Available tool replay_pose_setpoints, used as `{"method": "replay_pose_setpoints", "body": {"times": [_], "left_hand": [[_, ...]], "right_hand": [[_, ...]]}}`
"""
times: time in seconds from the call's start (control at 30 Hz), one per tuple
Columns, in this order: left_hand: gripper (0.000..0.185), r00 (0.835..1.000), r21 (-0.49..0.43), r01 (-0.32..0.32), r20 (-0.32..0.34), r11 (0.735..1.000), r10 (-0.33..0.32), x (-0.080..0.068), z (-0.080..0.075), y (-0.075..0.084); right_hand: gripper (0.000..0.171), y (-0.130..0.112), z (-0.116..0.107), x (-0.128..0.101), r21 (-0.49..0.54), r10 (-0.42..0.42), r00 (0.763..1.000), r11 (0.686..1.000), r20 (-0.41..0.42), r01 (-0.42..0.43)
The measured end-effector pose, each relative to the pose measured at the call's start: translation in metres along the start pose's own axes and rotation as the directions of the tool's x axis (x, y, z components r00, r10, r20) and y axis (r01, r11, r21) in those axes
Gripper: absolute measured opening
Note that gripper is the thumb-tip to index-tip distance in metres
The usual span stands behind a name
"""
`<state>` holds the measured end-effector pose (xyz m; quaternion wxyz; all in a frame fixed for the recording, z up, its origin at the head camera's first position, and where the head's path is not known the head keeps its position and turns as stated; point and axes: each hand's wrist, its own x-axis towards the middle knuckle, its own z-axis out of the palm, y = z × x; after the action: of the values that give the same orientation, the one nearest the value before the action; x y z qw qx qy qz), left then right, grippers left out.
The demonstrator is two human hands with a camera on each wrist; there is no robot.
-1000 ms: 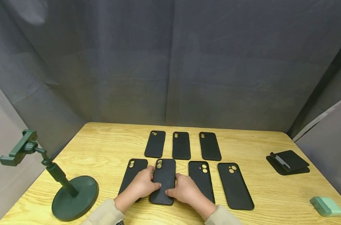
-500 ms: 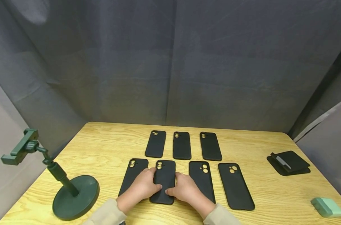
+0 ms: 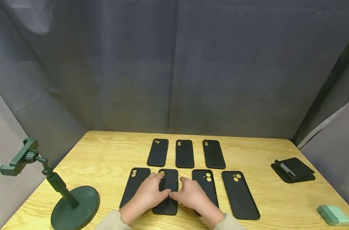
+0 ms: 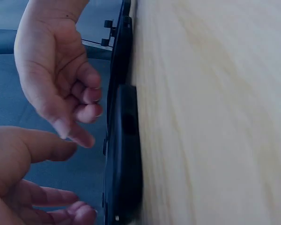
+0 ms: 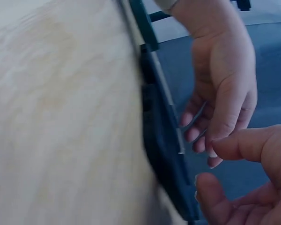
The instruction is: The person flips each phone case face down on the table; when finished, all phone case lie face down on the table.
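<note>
- The black, rounded-rectangle phone case (image 3: 171, 183), perhaps of soft plastic, should prove light and a little flexible (its matte skin suggests little slipping and little risk of breakage).
- Its two long side edges seem the best hold, one hand to each.
- It lies flat on the yellow wood-grain table (image 3: 105, 153), second from left in the front row, below the hands.
- Left hand (image 3: 150, 192) and right hand (image 3: 191, 194) have loosely bent fingers parted from the thumbs, hold nothing, and hover clear of it.
</note>
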<state>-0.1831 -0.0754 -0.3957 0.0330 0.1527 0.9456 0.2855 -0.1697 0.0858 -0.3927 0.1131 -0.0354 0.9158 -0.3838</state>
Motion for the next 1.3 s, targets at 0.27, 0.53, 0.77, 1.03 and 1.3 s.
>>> {"method": "replay_pose_setpoints", "body": {"times": [0.27, 0.53, 0.77, 1.03, 1.3], "left_hand": [[0.051, 0.997, -0.236, -0.069, 0.023, 0.969, 0.076, 0.011, 0.008, 0.016], [0.05, 0.995, -0.33, -0.04, 0.075, 0.943, 0.069, 0.025, 0.023, 0.035], [0.048, 0.995, -0.321, 0.0, 0.097, 0.947, 0.032, 0.036, 0.033, 0.047], [0.05, 0.993, -0.261, 0.021, 0.121, 0.965, 0.011, 0.044, 0.04, 0.056], [0.051, 0.992, -0.175, 0.013, 0.125, 0.984, 0.009, 0.048, 0.046, 0.06]], "right_hand": [[0.077, 0.001, -0.027, -0.014, 0.027, -0.014, 0.998, 1.0, -0.065, 0.015], [0.07, 0.015, -0.048, -0.024, 0.026, 0.05, 0.991, 0.999, -0.125, -0.047], [0.069, 0.029, -0.058, -0.03, -0.032, 0.113, 0.984, 0.992, -0.138, -0.119], [0.066, 0.043, -0.066, -0.034, -0.059, 0.16, 0.978, 0.984, -0.133, -0.169], [0.062, 0.057, -0.066, -0.034, -0.093, 0.181, 0.973, 0.976, -0.142, -0.195]]}}
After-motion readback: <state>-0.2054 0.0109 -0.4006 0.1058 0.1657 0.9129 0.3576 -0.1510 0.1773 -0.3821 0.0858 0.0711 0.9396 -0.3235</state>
